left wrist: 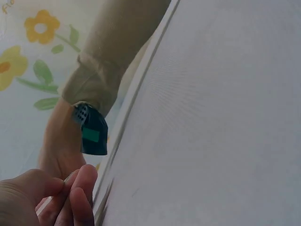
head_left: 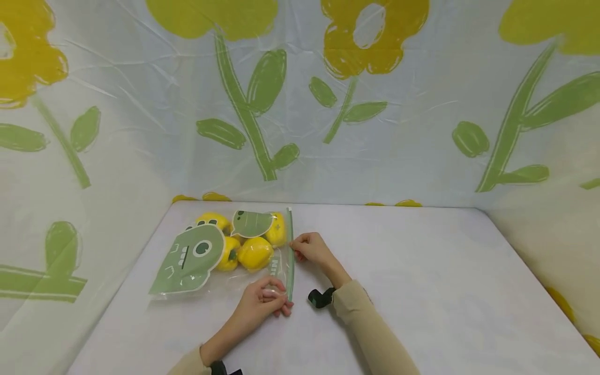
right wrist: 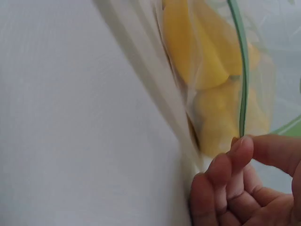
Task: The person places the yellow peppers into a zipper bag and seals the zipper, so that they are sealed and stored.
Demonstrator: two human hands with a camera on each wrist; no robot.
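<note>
A clear zip bag (head_left: 220, 284) with green cartoon monster prints lies on the left part of the table, its green zip edge (head_left: 290, 260) facing right. Inside it are several yellow pieces, among them a lemon (head_left: 255, 253) and a yellow bell pepper (head_left: 228, 254). My right hand (head_left: 312, 248) pinches the zip edge around its middle; the right wrist view shows the green strip (right wrist: 243, 89) running up from between thumb and forefinger. Close to the front end of that edge, my left hand (head_left: 267, 301) pinches the bag's near corner between thumb and fingers.
The white table (head_left: 422, 291) stretches to the right of the hands. A white cloth with painted flowers (head_left: 398, 130) hangs behind and along both sides. A black camera mount (head_left: 321, 298) sits on the right wrist.
</note>
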